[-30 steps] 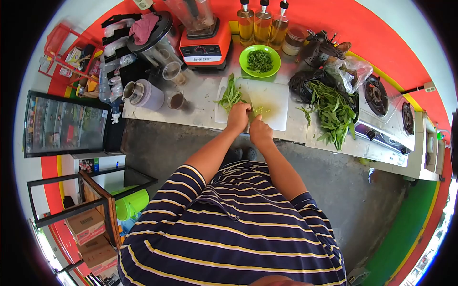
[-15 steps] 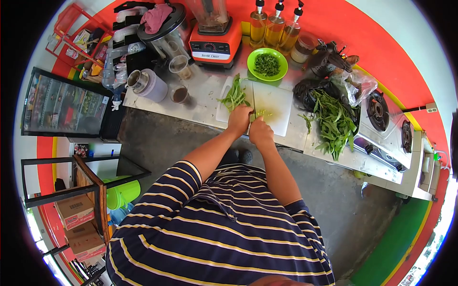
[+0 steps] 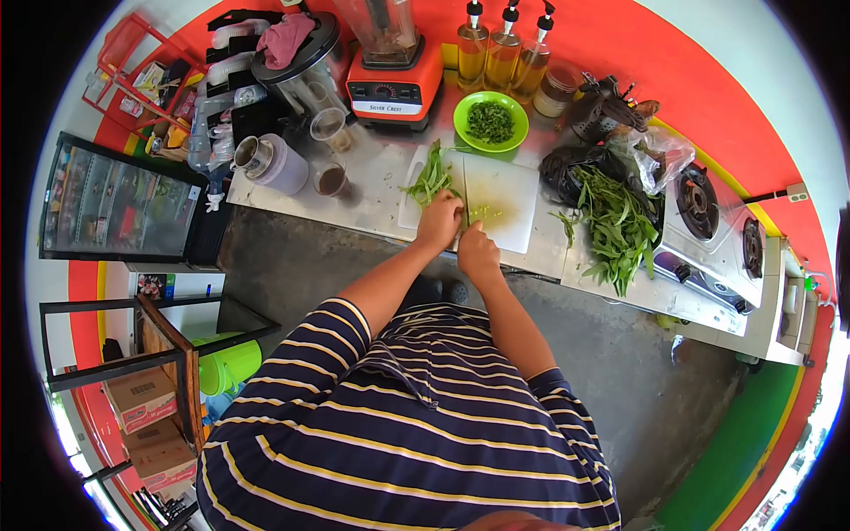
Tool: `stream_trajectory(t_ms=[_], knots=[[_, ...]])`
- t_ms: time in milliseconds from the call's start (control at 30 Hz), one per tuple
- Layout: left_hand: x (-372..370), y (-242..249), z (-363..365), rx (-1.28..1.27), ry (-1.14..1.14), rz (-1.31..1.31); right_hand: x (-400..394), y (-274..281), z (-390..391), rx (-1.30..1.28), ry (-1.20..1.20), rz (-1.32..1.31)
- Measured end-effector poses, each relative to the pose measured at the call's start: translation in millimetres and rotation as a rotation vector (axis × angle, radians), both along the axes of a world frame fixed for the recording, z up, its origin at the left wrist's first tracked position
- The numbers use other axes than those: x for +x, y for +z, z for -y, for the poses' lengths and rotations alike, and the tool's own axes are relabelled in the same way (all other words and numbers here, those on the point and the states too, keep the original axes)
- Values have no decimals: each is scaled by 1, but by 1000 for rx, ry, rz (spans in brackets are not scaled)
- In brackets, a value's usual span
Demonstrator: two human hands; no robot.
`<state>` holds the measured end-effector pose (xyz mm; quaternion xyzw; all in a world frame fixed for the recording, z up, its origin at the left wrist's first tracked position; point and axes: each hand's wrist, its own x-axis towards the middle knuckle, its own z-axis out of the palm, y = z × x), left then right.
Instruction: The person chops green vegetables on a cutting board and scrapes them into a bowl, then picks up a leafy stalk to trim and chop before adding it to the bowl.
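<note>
A white cutting board [image 3: 513, 190] lies at the counter's front edge. My left hand [image 3: 440, 221] is closed on a bunch of leafy greens [image 3: 432, 177], whose leaves reach out behind it over the board's left part. Beside it my right hand [image 3: 479, 250] is wrapped round a knife [image 3: 466, 196]; its handle is hidden in the fist and the thin blade points away from me. Small cut stem pieces [image 3: 483, 212] lie on the board just right of the blade. Behind the board stands a green bowl [image 3: 462, 121] of chopped greens [image 3: 492, 122].
A red blender [image 3: 395, 93], oil bottles [image 3: 502, 55], a cup of dark liquid [image 3: 332, 181] and a white jug [image 3: 282, 166] stand behind and left. To the right are a pile of leafy greens [image 3: 618, 232], a plastic bag [image 3: 660, 157] and a gas stove [image 3: 715, 239].
The view has shifted slightly. My hands stay close together at the board's front, with my right hand a little lower and farther from the cut pieces.
</note>
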<state>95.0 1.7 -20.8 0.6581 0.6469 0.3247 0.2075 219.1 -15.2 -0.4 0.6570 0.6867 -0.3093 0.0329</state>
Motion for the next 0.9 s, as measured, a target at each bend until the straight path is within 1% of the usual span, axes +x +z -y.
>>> stream_trajectory(t_ms=[100, 167, 300, 367, 500, 600, 700, 767, 900], knots=[[-2, -1, 0, 37, 76, 58, 3, 4, -8, 12, 61, 26], [-6, -7, -1, 34, 20, 17, 3, 10, -10, 9, 53, 17], [-5, -8, -1, 17, 23, 30, -1, 11, 2, 1, 15, -28], [-4, -7, 0, 5, 22, 0, -1, 3, 1, 4, 30, 9], [-8, -5, 4, 42, -2, -10, 4, 11, -9, 17, 66, 5], [-10, -6, 9, 55, -4, 54, 4, 10, 2, 33, 91, -15], [-9, -8, 10, 58, 43, 130, 3, 8, 5, -3, 45, -4], [-11, -3, 10, -7, 19, 56, 5, 7, -4, 5, 56, -35], [-12, -3, 5, -39, 29, 22, 4, 17, -6, 5, 128, 20]])
